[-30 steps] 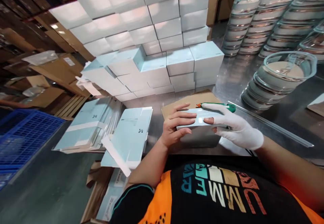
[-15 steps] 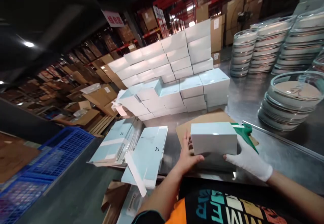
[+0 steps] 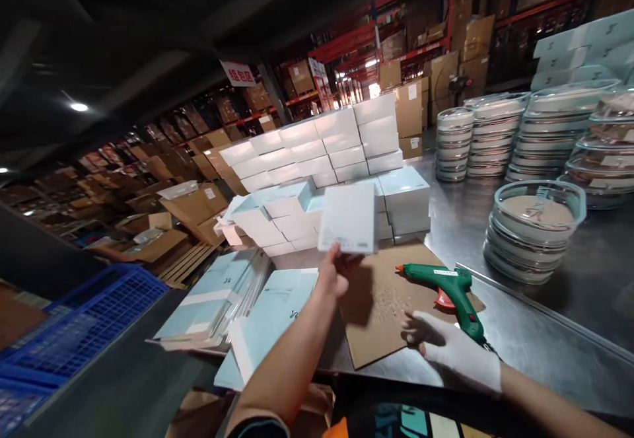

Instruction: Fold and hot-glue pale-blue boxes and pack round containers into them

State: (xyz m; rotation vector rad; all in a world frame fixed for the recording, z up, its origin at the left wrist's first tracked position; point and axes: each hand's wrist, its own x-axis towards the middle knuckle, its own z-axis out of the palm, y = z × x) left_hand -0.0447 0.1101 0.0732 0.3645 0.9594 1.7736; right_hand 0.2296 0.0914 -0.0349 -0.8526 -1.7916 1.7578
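My left hand (image 3: pixel 337 273) grips a white box (image 3: pixel 348 217) by its lower edge and holds it up in front of the stacked boxes (image 3: pixel 292 217). The box's broad face is turned toward me, with small print along the bottom. Gloved in white with bare fingertips, my right hand (image 3: pixel 446 342) is empty, its fingers apart and slightly curled over the cardboard sheet (image 3: pixel 369 342). A green hot glue gun (image 3: pixel 438 278) with a red trigger lies on that sheet, just beyond my right hand.
Flat light-blue box blanks (image 3: pixel 208 292) are piled at the left, with more blanks (image 3: pixel 282 299) beside them. Round glass dishes (image 3: pixel 529 246) stand stacked on the metal table (image 3: pixel 559 339) at the right. A blue plastic crate (image 3: pixel 113 312) sits at far left.
The box was between both hands near my body. My left hand has lifted it forward and left and tilted it; my right hand has let go. The glue gun now shows fully.
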